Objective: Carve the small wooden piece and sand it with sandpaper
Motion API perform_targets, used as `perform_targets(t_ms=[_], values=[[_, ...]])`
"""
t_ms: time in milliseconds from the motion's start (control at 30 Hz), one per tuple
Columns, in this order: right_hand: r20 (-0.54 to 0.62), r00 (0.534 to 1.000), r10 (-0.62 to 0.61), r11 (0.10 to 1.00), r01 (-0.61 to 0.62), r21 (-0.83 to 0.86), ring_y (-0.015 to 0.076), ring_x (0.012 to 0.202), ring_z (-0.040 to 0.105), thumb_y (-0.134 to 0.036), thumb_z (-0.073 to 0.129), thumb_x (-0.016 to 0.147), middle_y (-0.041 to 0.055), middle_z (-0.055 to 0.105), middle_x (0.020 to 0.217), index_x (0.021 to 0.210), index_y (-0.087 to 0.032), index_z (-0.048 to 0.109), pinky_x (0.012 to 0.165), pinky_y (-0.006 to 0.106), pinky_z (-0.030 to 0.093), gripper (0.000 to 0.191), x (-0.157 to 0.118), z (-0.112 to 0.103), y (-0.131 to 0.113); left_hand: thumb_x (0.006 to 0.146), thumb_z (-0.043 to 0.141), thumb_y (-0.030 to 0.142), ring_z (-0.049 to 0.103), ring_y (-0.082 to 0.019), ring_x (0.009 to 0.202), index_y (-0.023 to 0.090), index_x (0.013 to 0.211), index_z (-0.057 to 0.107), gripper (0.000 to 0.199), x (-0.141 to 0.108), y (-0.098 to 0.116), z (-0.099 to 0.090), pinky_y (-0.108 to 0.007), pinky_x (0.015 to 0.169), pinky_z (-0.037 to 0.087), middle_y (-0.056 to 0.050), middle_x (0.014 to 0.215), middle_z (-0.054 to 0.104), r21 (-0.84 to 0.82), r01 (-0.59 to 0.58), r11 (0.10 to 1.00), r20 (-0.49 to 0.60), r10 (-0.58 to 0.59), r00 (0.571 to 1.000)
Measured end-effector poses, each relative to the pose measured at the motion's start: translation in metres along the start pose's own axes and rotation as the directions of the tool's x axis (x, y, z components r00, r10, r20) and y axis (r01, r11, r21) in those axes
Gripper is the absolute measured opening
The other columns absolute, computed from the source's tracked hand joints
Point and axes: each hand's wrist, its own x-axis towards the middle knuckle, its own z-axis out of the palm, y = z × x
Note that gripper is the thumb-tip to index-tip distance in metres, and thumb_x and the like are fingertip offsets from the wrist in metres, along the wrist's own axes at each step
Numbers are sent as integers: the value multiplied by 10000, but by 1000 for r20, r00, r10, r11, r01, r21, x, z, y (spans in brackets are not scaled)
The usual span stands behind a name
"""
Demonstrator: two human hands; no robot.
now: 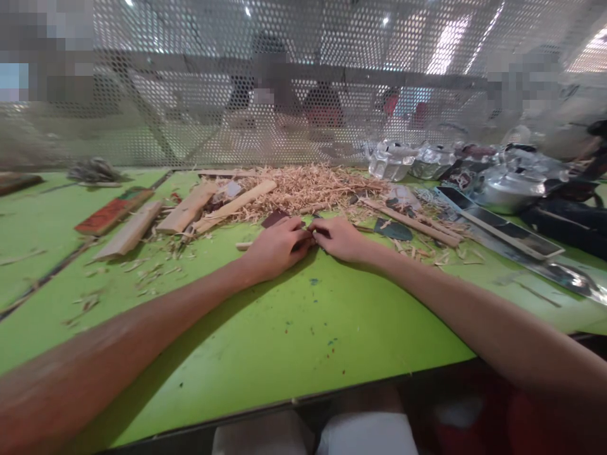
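Note:
My left hand (275,249) and my right hand (340,239) meet over the green table (341,316), fingertips pinched close together. Whatever sits between them is too small and too covered to make out. A dark reddish sheet, perhaps sandpaper (274,218), lies just behind my left hand. The pale end of a wooden stick (244,246) pokes out beside that hand's wrist. Right of my right hand lies a dark grey-green flat piece (393,229). Beyond both hands spreads a heap of wood shavings (313,186).
Wooden pieces (187,207) and a red-green painted block (114,212) lie to the left. At the right are a long steel ruler-like strip (502,224), shiny foil-like containers (391,161) and a black bag (564,221). A perforated metal screen (199,107) stands behind; people are beyond it.

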Motion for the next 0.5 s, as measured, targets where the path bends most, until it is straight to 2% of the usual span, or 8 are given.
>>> perform_targets(t_ms=[500], values=[[32, 996, 79, 992, -76, -100, 207, 833, 640, -158, 528, 1136, 105, 816, 1002, 1174, -162, 797, 757, 320, 387, 272, -1, -2, -14, 1172, 617, 325, 714, -304, 1098, 168, 1162, 812, 250, -2, -2, 2, -440, 933, 619, -148, 1173, 724, -16, -10, 1000, -35, 9, 999]])
